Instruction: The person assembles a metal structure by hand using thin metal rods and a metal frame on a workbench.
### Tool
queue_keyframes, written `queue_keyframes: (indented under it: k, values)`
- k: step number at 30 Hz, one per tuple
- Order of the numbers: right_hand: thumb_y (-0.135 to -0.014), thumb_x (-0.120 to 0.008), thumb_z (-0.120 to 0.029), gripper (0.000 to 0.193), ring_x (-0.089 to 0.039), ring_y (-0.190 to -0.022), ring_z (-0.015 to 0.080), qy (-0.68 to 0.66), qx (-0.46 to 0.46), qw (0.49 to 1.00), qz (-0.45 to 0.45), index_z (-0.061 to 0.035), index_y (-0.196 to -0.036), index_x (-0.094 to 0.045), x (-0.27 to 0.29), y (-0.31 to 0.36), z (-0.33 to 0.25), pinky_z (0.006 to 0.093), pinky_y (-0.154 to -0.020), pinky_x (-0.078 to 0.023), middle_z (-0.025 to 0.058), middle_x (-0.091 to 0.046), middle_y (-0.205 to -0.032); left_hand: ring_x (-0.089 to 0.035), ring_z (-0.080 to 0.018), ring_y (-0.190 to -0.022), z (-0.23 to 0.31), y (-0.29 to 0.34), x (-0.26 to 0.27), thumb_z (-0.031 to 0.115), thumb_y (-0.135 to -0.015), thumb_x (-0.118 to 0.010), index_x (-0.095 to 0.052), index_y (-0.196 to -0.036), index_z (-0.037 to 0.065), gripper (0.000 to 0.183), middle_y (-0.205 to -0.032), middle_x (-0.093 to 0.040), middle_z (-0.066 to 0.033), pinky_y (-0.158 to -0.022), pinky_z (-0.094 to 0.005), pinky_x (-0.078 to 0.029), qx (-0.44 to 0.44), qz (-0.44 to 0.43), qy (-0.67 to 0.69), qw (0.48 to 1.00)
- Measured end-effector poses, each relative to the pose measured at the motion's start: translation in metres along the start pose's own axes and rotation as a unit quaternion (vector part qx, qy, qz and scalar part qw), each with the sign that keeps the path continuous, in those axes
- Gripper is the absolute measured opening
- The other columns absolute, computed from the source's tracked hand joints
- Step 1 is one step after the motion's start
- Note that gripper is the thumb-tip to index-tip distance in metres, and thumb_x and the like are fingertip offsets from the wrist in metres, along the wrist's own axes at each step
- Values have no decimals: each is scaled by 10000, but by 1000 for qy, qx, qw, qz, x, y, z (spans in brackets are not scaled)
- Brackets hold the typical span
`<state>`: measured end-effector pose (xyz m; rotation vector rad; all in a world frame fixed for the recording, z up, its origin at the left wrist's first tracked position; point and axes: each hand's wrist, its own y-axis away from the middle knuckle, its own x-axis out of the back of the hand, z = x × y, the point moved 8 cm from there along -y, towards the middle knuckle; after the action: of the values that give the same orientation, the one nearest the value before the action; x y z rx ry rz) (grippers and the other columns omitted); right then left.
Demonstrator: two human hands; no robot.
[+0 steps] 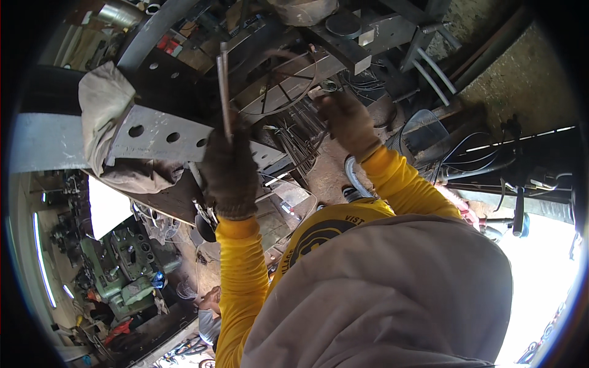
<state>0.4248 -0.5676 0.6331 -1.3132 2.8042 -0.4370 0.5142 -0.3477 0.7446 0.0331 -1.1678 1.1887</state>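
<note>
Firstly, left hand (pixel 230 168), brown-gloved, yellow sleeve (pixel 238 260); grip clamped on slim metal rod (pixel 224 86), which projects toward 12 o'clock from the fist. Next, right hand (pixel 348 122), likewise gloved, motion-blurred, at 2 o'clock from the left; grip state cannot be told. Also, from the left hand: perforated steel beam (pixel 154 138), 10 o'clock; crumpled beige cloth (pixel 103 110), same direction, farther out; green machinery (pixel 101 270), 8 o'clock.

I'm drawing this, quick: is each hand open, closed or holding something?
Left hand: closed, holding a thin metal piece.
Right hand: blurred; can't tell if it's open or closed.
</note>
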Motion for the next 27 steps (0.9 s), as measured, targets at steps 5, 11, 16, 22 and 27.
queue_keyframes:
  k: [5,11,16,22,27]
  values:
    - [-947,-581,-312,267,-606,-627,133,-185,-265,946,33,-67,-940,-687,-2,-6,92,304,-593,-504,29,-657,-733,-685,-357,-860,9,29,-75,190,-926,-657,-682,-1102,45,229,-987,-692,-155,-748,-454,-553,-14,-209,29,977]
    - [-947,-595,-247,200,-631,-663,133,-349,-310,882,59,-82,-1010,-688,-38,0,99,260,-591,-505,37,-684,-824,-652,-369,-988,-9,47,-106,213,-927,-635,-651,-1138,36,276,-1069,-673,-189,-801,-469,-533,-133,-196,1,971]
    - [-884,-673,-195,151,-667,-822,229,-214,-166,961,50,-100,-998,-645,-41,-13,63,350,-731,-560,62,-678,-877,-643,-357,-964,-19,23,-96,203,-924,-619,-641,-1132,39,266,-1026,-668,-179,-840,-462,-524,-138,-155,-28,978]
    - [-723,-779,-129,337,-658,-985,280,335,158,929,-12,-124,-1033,-646,-41,-25,45,357,-891,-527,76,-675,-907,-645,-340,-996,-9,19,-108,250,-967,-573,-633,-1212,84,302,-1109,-666,-152,-896,-459,-512,-189,-224,-124,948]
    - [-776,-715,-55,276,-671,-832,262,264,133,949,-107,-109,-1040,-653,-15,-23,36,343,-740,-555,79,-659,-882,-652,-343,-981,28,53,-108,224,-935,-604,-671,-1127,73,254,-1067,-691,-146,-852,-450,-534,-108,-142,-57,982]
